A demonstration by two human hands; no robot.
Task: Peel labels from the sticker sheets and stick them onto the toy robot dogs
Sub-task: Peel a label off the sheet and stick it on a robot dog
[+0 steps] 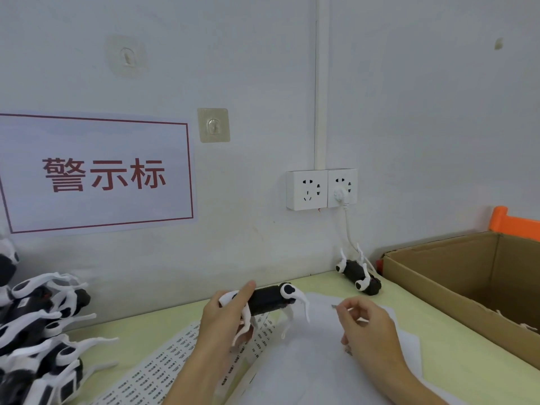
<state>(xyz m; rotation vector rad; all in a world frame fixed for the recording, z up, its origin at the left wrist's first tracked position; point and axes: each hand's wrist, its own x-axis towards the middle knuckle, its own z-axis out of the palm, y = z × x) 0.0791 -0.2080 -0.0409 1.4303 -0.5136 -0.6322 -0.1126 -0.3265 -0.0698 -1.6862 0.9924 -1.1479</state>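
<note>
— Where was the dog being worked on?

— The left hand [225,320] held that dog [267,299] above the middle of the tabletop [455,340], fingers curled round its front end, thumb on top — its white legs hung down.

— And the right hand?

— The right hand [368,325] was just beside it, fingers pinching a small label [334,306] near the dog's rear legs, not yet touching the dog.

— The sticker sheets?

— One printed sheet [163,363] lay under the left forearm, running toward the near edge; blank white sheets [306,363] lay under the right hand.

— Other dogs?

— A pile [41,325] sat at the left edge, and one dog [358,276] lay on its back at the far edge against the wall, below the sockets [321,189].

— Anything on the right?

— An open box [455,276] of cardboard along the right edge; I couldn't tell what the white bits inside were.
</note>
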